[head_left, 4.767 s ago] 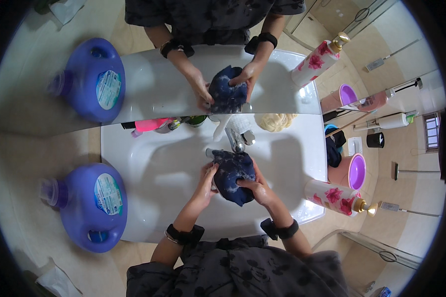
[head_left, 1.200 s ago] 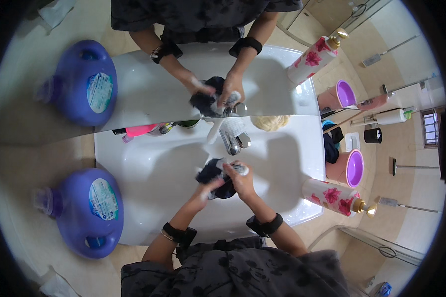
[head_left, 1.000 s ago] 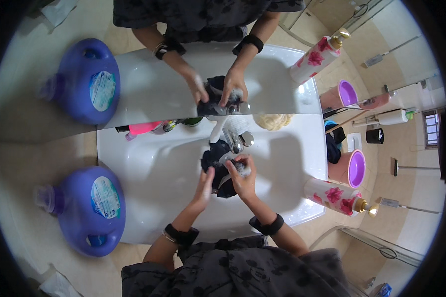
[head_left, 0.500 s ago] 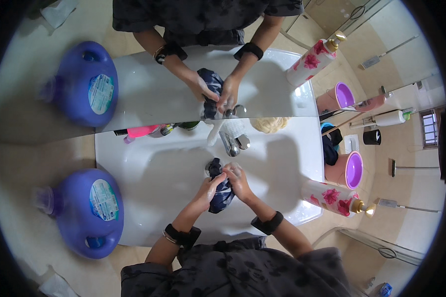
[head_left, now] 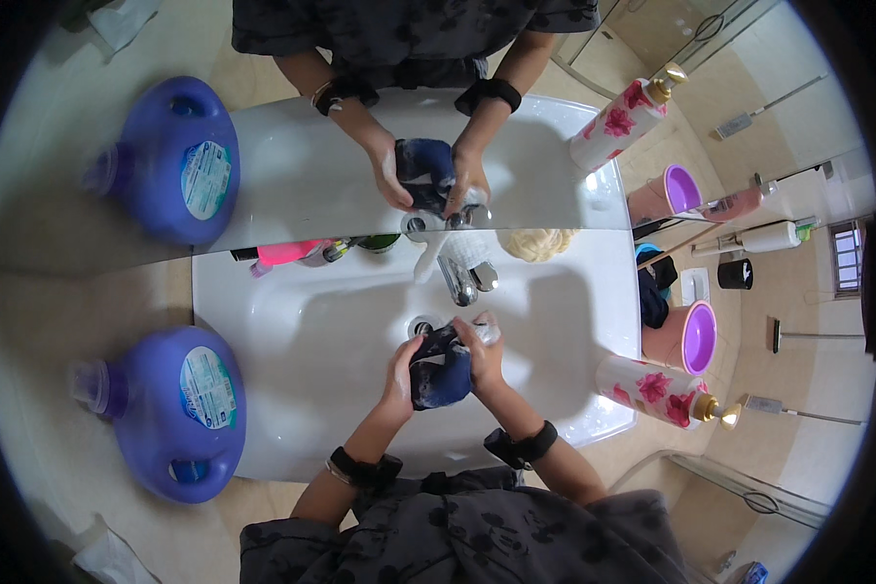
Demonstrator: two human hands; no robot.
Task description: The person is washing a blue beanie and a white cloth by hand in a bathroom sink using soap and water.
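Over the white sink (head_left: 321,428), a dark blue piece of cloth (head_left: 442,382) with white soap suds hangs between my hands. My left hand (head_left: 399,375) grips its left edge, fingers curled behind. My right hand (head_left: 484,355) closes on its upper right side, with foam on the fingers. The cloth is folded, so what kind of item it is cannot be made out. Just beyond it are the metal drain (head_left: 421,327) and the chrome faucet (head_left: 460,280). A mirror (head_left: 311,185) behind the sink repeats both hands and the cloth.
A big purple detergent jug (head_left: 170,419) stands left of the sink. On the right rim is a floral pump bottle (head_left: 652,389); a pink bucket (head_left: 667,336) sits farther right. Along the back ledge lie a cream bath puff (head_left: 537,244) and a pink item (head_left: 290,252).
The cloth has gone from a narrow, bunched bundle to a wider, flatter shape. My hands have moved apart, the right one outward to the right, and the drain shows more.
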